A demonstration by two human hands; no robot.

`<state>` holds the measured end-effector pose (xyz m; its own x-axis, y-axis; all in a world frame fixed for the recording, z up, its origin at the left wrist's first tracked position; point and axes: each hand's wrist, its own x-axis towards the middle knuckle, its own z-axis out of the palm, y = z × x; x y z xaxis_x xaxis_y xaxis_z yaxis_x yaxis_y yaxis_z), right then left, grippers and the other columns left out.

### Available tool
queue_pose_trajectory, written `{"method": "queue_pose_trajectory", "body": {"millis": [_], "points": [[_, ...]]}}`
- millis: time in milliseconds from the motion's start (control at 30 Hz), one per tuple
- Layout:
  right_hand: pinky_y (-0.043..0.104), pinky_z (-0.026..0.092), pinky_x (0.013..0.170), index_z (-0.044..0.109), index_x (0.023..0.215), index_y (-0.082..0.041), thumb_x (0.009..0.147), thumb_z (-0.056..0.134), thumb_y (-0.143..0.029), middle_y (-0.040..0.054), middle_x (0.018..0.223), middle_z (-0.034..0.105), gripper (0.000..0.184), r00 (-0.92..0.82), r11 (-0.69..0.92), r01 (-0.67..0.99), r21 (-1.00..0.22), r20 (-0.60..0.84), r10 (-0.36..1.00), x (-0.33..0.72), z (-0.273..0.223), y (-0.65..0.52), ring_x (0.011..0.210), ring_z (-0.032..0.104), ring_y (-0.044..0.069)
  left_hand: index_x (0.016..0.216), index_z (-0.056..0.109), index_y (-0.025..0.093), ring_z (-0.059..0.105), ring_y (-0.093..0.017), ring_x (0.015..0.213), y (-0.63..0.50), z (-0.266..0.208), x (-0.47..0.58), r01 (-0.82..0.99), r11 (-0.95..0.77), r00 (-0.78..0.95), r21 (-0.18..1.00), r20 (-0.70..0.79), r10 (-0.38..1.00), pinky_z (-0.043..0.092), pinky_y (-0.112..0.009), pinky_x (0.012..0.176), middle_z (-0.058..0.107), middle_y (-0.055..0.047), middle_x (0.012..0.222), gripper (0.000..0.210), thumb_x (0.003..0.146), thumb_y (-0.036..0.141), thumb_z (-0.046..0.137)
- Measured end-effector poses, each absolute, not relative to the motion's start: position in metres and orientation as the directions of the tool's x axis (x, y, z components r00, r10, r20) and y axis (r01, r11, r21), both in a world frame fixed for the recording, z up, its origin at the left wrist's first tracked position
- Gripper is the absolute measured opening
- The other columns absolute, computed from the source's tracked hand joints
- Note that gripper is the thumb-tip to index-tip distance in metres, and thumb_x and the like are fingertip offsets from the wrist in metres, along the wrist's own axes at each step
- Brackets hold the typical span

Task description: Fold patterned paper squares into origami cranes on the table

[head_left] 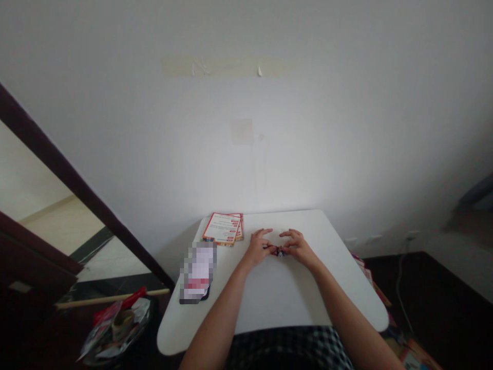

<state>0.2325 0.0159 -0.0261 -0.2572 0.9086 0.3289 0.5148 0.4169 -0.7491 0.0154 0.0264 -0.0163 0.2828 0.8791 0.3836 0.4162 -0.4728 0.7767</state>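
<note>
Both my hands meet over the white table (277, 303), pinching a small dark piece with light and reddish spots (281, 252) between them. Its kind is too small to make out. My left hand (259, 247) grips the piece's left end with thumb and finger, the other fingers raised and curved. On the other end, my right hand (298, 247) holds it the same way. Left of my left hand lie several red-edged printed cards (222, 228), overlapping near the table's back edge. Closer to me on that side is a phone (198, 272), its screen pixelated.
A white wall (277, 169) rises right behind the table. On the floor at left stands a full trash bin (119, 329) beside a wooden stick (115, 298). A dark-framed mirror or doorway (96, 205) leans at left. A cable (400, 282) hangs at right.
</note>
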Motion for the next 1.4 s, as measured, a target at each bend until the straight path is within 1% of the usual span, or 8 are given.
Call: {"method": "queue_pose_trajectory", "body": {"millis": [333,467,633,733,933,1100,1233,1400], "points": [[0.056,0.028,0.111,0.076,0.072,-0.026,0.076,0.067,-0.035,0.0062,0.12,0.066,0.014,-0.134,0.37,0.496,-0.785,0.352,0.927,0.231,-0.024,0.017,0.131,0.041,0.032,0.064,0.074,0.022,0.045,-0.027,0.133,0.028,-0.018,0.021,0.451,-0.417,0.173,0.79,0.381,0.908,0.031,-0.056,0.115,0.064,-0.006,0.131,0.011,0.075,0.02,0.073],[0.056,0.028,0.111,0.075,0.067,-0.025,0.073,0.069,-0.034,0.0057,0.117,0.066,0.012,-0.177,0.38,0.497,-0.78,0.337,0.925,0.233,-0.022,0.017,0.132,0.041,0.032,0.063,0.075,0.023,0.048,-0.028,0.131,0.028,-0.018,0.019,0.435,-0.44,0.211,0.786,0.386,0.898,0.032,-0.054,0.114,0.064,-0.006,0.131,0.008,0.069,0.019,0.079],[0.055,0.027,0.112,0.074,0.061,-0.026,0.07,0.07,-0.029,0.0041,0.113,0.068,0.01,-0.268,0.405,0.498,-0.766,0.309,0.913,0.237,-0.022,0.018,0.13,0.043,0.032,0.065,0.076,0.025,0.053,-0.029,0.125,0.028,-0.018,0.015,0.401,-0.505,0.289,0.764,0.418,0.861,0.036,-0.056,0.112,0.064,-0.008,0.13,0.009,0.064,0.026,0.084],[0.054,0.027,0.112,0.075,0.063,-0.026,0.07,0.07,-0.029,0.0047,0.113,0.068,0.009,-0.239,0.396,0.491,-0.776,0.317,0.918,0.237,-0.024,0.02,0.129,0.043,0.031,0.063,0.075,0.024,0.051,-0.029,0.127,0.028,-0.018,0.017,0.418,-0.488,0.25,0.766,0.419,0.873,0.034,-0.056,0.113,0.064,-0.008,0.129,0.009,0.067,0.026,0.083],[0.056,0.027,0.111,0.076,0.068,-0.025,0.073,0.069,-0.035,0.0067,0.116,0.067,0.013,-0.155,0.38,0.467,-0.798,0.35,0.924,0.235,-0.026,0.022,0.128,0.044,0.032,0.061,0.073,0.023,0.046,-0.028,0.132,0.028,-0.017,0.019,0.452,-0.427,0.172,0.783,0.393,0.903,0.031,-0.056,0.114,0.062,-0.006,0.132,0.012,0.072,0.018,0.076],[0.056,0.027,0.111,0.076,0.065,-0.025,0.072,0.07,-0.036,0.0062,0.114,0.068,0.014,-0.218,0.399,0.474,-0.785,0.335,0.917,0.239,-0.023,0.022,0.127,0.046,0.032,0.06,0.074,0.024,0.047,-0.029,0.131,0.028,-0.016,0.017,0.423,-0.44,0.234,0.792,0.373,0.898,0.031,-0.056,0.115,0.062,-0.006,0.131,0.012,0.069,0.016,0.078],[0.055,0.025,0.111,0.077,0.065,-0.025,0.071,0.069,-0.035,0.0059,0.115,0.067,0.014,-0.284,0.387,0.436,-0.813,0.284,0.916,0.243,-0.022,0.023,0.126,0.045,0.032,0.062,0.075,0.024,0.049,-0.029,0.129,0.028,-0.014,0.015,0.412,-0.454,0.298,0.79,0.354,0.887,0.031,-0.054,0.115,0.063,-0.007,0.131,0.009,0.068,0.02,0.08],[0.054,0.023,0.112,0.078,0.069,-0.025,0.069,0.07,-0.038,0.0078,0.116,0.067,0.015,-0.194,0.343,0.377,-0.86,0.289,0.937,0.242,-0.027,0.026,0.125,0.045,0.033,0.065,0.076,0.021,0.042,-0.029,0.135,0.028,-0.012,0.015,0.427,-0.42,0.255,0.801,0.339,0.905,0.027,-0.053,0.117,0.058,-0.008,0.136,0.009,0.074,0.023,0.074]]}}
